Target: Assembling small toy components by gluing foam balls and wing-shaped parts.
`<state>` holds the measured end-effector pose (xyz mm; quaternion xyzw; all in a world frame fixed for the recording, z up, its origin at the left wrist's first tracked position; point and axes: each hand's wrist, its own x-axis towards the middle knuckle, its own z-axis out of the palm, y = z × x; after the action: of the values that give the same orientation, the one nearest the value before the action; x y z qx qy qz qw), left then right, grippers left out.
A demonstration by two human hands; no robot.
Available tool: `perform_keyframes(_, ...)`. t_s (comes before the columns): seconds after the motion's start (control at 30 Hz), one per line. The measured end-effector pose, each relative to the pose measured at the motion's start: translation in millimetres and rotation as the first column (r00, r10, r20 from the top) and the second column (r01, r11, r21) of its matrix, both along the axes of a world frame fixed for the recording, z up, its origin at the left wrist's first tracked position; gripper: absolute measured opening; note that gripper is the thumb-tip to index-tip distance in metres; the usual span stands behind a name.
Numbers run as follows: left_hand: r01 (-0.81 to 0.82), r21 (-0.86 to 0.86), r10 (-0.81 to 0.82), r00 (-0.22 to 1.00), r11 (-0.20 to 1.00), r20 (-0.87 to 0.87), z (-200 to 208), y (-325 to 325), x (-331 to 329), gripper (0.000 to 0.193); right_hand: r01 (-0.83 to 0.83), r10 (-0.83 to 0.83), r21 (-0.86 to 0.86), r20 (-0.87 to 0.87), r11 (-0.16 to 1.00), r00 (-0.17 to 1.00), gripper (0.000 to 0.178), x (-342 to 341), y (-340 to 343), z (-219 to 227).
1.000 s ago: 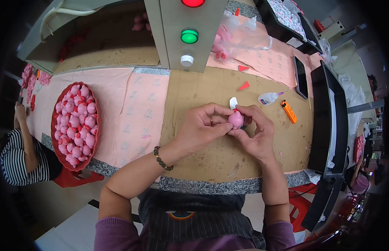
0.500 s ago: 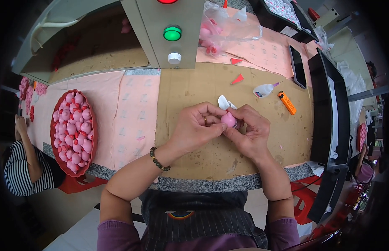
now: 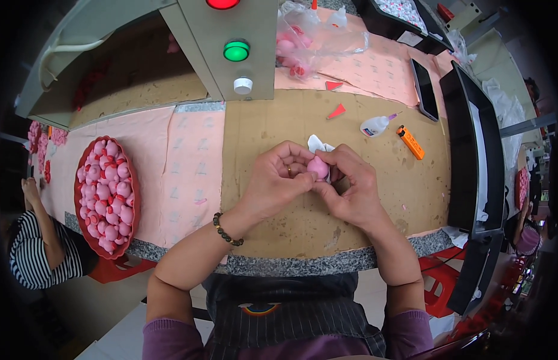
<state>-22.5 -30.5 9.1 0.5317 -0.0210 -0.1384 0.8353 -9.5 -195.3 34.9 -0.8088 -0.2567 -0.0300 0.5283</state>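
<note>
Between my hands, above the cardboard sheet [image 3: 279,240], is a small rounded pink figure [image 3: 318,168]. My left hand [image 3: 283,177] pinches it from the left with thumb and fingers. From the other side my right hand [image 3: 349,183] grips it too, its fingers curled round it. Part of the figure is hidden by my fingers. Just beyond my fingertips lies a white piece [image 3: 315,143], partly covered by my right hand. Farther right on the cardboard are a small glue bottle [image 3: 375,126] with a purple tip and an orange utility knife [image 3: 410,143].
A red basket [image 3: 133,216] heaped with pink figures stands at left. A control box [image 3: 243,66] with lit buttons rises ahead. Black trays [image 3: 465,162] line the right edge, near a phone [image 3: 424,90]. Red scraps [image 3: 336,111] lie beyond my hands. Another person [image 3: 45,246] sits far left.
Both my hands, with the pink figure between them, have shifted slightly left. The whole view has also moved a little. My grip looks much the same.
</note>
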Motion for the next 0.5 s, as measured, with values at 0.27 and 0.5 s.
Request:
perform_keyframes(0.27, 0.022, -0.058, -0.018, 0.998, 0.998, 0.061, 3.4, 8.1, -1.1, 0.037, -0.080, 0.083, -0.050, 0.057, 0.996, 0.995, 0.042, 3.0, -6.6, 10.1)
perform_keyframes(0.5, -0.047, 0.035, 0.043, 0.992, 0.998, 0.119, 25.3, 16.0, 4.1, 0.038, 0.415, -0.497, 0.294, 0.313, 0.861, 0.809, 0.059, 31.4, -52.8, 3.2)
